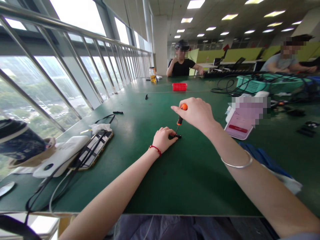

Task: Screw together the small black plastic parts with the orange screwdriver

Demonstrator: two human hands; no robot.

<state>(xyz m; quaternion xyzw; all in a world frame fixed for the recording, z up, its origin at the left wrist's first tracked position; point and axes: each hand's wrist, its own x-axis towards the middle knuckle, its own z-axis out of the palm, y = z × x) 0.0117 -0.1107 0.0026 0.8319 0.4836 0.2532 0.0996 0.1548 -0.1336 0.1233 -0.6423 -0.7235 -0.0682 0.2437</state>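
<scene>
Head view, read from my remote station: the left hand (163, 140) has its fingers pinched on a small black part (178, 136), which rests on the green counter (190, 183) in front of the wearer, while the right hand (197, 112) has its fingers closed around the upper handle of an orange-and-black screwdriver (179, 120). I note the screwdriver tilted, its thin shaft running down to the part; whether the tip sits in a screw I cannot tell. Beyond the hands I log a red plastic basket (179, 87), with a lit smartphone (238, 128) to the right
</scene>
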